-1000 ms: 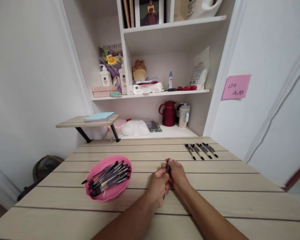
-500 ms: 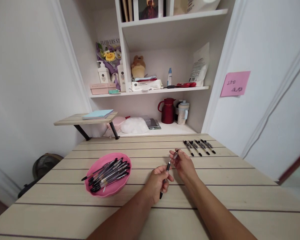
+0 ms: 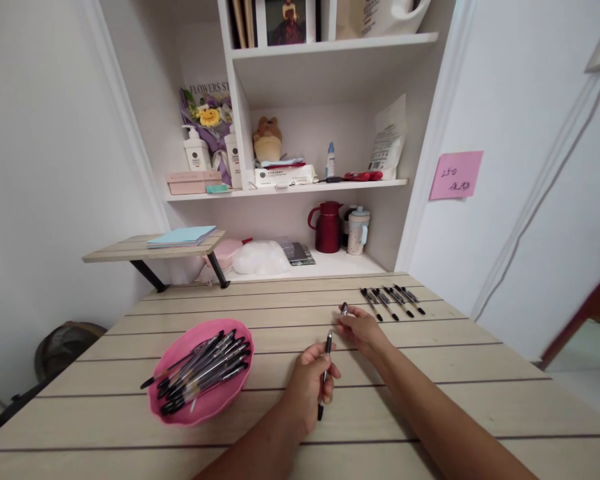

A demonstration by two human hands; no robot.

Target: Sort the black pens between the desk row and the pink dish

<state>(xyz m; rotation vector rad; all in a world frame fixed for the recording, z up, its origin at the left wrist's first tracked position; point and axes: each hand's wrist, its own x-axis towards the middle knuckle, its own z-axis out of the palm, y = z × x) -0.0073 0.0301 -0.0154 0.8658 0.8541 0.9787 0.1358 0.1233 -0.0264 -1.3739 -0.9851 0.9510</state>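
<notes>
My left hand is curled round an uncapped pen, apparently to steady it. My right hand pinches a cap, clear of it; the pink bowl sits left of both.

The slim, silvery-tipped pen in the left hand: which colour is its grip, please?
The pen's grip is black, seen best in the head view.

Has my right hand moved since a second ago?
Yes. Judged against the row of pens, your right hand has moved closer to them, rightward and farther from you, separating from your left hand.
</notes>
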